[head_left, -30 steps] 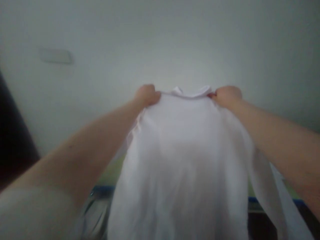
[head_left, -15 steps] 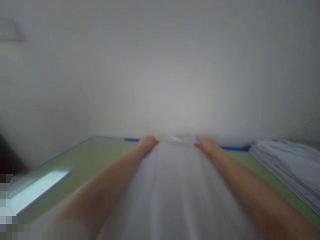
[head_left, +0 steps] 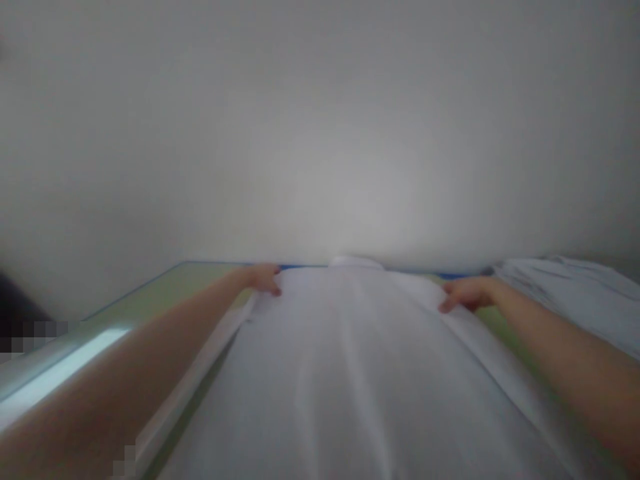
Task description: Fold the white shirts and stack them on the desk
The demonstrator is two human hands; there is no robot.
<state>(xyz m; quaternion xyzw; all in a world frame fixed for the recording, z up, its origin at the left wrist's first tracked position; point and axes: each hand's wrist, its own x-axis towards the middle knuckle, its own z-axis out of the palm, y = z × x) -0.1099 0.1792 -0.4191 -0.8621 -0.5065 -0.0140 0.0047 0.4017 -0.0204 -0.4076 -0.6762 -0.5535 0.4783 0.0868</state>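
A white shirt (head_left: 345,347) lies spread over the green table (head_left: 165,293), its collar toward the wall and its body running down to the bottom of the view. My left hand (head_left: 266,277) is closed on the cloth at the left shoulder, thumb and fingers pinching the edge. At the right shoulder, my right hand (head_left: 463,293) grips the fabric in the same way. Sleeves hang down along both sides of the shirt's body. Soft creases run lengthwise through the middle of the cloth.
A stack of folded white cloth (head_left: 580,287) lies at the table's far right. Behind the table's blue edge rises a plain pale wall (head_left: 320,133). A bright reflective strip (head_left: 75,367) shows on the left, with a dark shape (head_left: 20,313) beyond it.
My hands have moved apart from beside the collar out to the shoulders. The shirt now lies wider and flatter, with its sleeves showing at the sides.
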